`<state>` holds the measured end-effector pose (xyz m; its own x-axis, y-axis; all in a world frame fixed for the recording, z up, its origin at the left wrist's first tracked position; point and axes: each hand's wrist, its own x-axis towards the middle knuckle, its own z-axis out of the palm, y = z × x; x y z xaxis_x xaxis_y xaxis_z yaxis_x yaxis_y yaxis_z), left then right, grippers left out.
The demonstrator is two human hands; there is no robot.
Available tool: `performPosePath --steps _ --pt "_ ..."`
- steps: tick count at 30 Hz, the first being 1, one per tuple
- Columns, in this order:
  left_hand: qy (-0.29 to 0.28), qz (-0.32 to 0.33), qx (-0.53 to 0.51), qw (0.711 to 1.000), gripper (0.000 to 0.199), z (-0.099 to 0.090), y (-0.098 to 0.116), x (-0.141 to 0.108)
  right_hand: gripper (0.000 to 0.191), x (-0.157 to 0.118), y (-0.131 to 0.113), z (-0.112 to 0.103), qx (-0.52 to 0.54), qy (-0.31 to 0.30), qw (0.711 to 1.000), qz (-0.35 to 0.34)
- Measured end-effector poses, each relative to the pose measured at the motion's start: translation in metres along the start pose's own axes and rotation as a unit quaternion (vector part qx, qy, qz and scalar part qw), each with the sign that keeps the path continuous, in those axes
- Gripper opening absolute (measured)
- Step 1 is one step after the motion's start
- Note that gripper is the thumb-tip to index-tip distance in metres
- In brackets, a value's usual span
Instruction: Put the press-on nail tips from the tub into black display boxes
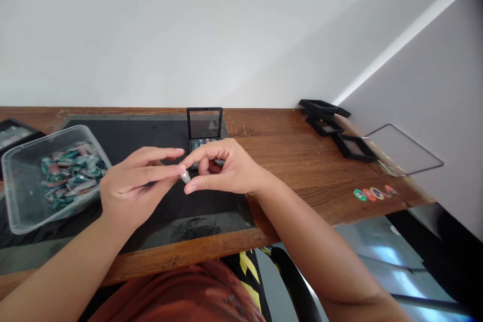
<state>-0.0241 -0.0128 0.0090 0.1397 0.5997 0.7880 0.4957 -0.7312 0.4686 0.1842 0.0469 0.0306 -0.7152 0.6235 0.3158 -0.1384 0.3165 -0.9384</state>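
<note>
A small, shiny, whitish piece sits between the fingertips of both hands, above the black mat. My right hand pinches it between thumb and index finger. The fingertips of my left hand touch it from the left, and that hand's index finger is raised. Just behind the hands stands an open black case with a clear window in its upright lid. Small pieces lie in its lower half, partly hidden by my right hand.
At the left, a clear plastic tub holds many green and pink wrapped pieces, with a black frame behind it. Several black frames lie at the back right. Round stickers mark the wooden table.
</note>
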Motion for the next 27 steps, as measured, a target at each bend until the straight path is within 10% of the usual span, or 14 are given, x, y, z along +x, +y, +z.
performPosePath --steps 16,27 --pt "-0.008 -0.049 0.079 0.996 0.025 0.0030 0.0029 -0.0010 0.036 0.0001 0.0037 -0.0005 -0.159 0.072 0.983 -0.059" --pt "-0.065 -0.193 0.023 0.979 0.031 0.0044 -0.0063 -0.0042 0.035 -0.0020 -0.0008 -0.0023 -0.189 0.117 0.969 -0.108"
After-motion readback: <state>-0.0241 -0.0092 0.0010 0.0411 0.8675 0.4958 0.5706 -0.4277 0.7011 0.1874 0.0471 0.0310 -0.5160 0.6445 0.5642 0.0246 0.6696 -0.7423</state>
